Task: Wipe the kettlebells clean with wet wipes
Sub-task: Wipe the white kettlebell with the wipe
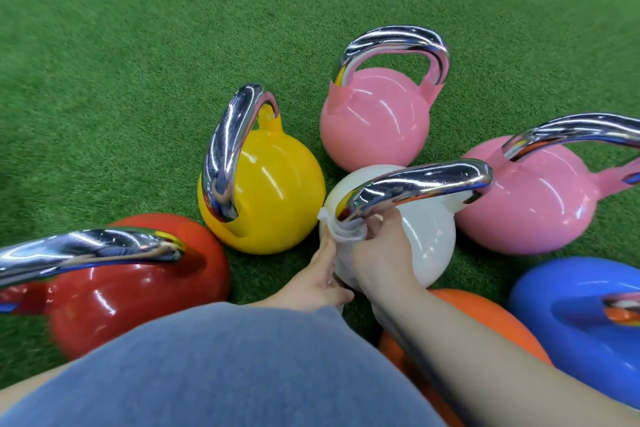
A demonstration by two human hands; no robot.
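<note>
Nearest the viewer, a soft blue-grey fabric garment (pixel 221 367) fills the lower edge, with two bare forearms reaching out past it. To the right of the forearms sit an orange kettlebell (pixel 485 315), smooth and rounded and largely hidden, and a glossy blue kettlebell (pixel 568 315) at the right edge of the turf. At the left edge stands a glossy red kettlebell (pixel 138 288) with a polished chrome handle.

The left hand (pixel 320 276) lies with straight fingers flat against the near left side of the white kettlebell (pixel 422 239), touching it without gripping. The right hand (pixel 382 255) has its fingers curled round a thin, crumpled white wet wipe (pixel 346 236), pressed around the base of the chrome handle (pixel 422 180) where it meets the smooth matt-white ball. This kettlebell stands at the centre of the ring, ringed closely by the others.

Beyond it, a glossy yellow kettlebell (pixel 277 191) stands to the left, its mirror-bright handle arching towards the viewer. To the right is a pink kettlebell (pixel 530 208), just beside the white one. Farthest, a second pink kettlebell (pixel 374 121) stands upright, its chrome loop squared at the top. All rest on short-piled green artificial turf (pixel 173 28).
</note>
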